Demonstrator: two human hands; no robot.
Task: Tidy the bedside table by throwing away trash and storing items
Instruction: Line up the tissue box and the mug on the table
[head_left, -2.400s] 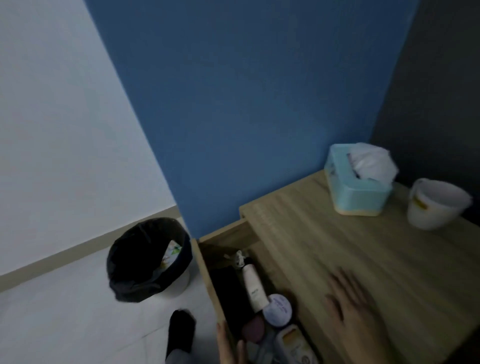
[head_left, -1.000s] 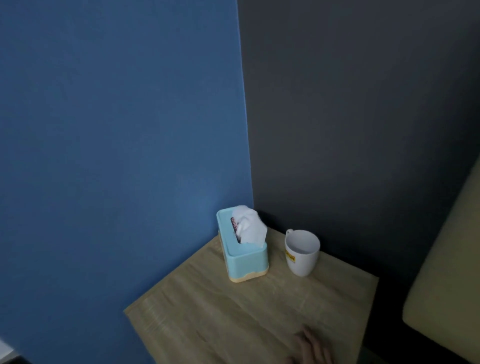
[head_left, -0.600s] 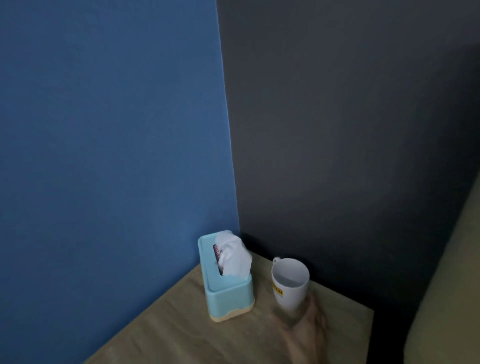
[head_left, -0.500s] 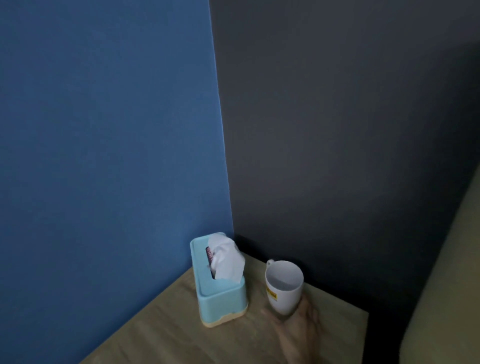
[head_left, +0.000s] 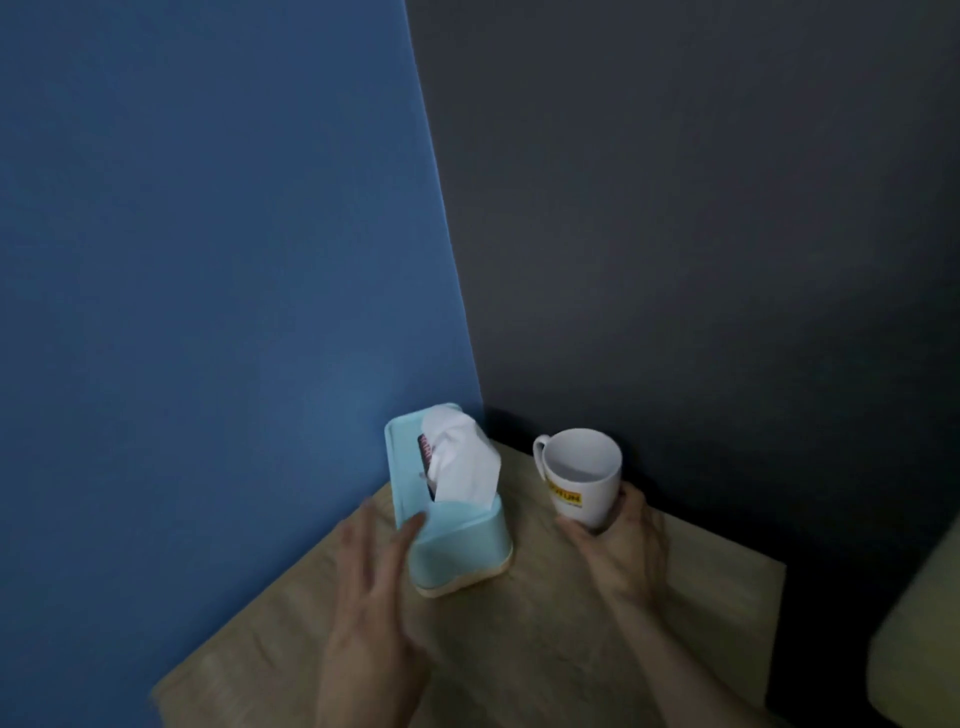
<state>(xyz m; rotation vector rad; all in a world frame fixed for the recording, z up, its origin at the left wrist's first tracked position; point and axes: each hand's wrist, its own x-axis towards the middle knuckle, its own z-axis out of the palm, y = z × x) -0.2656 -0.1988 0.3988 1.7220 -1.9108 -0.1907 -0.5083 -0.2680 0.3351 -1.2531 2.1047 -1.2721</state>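
Observation:
A light blue tissue box (head_left: 457, 545) with a white tissue sticking out of its top stands at the back of the wooden bedside table (head_left: 545, 654), against the blue wall. My left hand (head_left: 371, 587) is beside its left front face, fingers spread and touching it. A white mug (head_left: 581, 478) with a yellow label stands to the right of the box. My right hand (head_left: 621, 551) is wrapped around the mug's lower part from the near side.
The table sits in a corner between the blue wall and a dark grey wall. A pale cushioned edge (head_left: 914, 644) of a bed or chair is at the right, past the table's right edge.
The view swung from the open drawer and bin to the table's back corner. My right hand reached the mug and closed on it. My left hand came in beside the tissue box.

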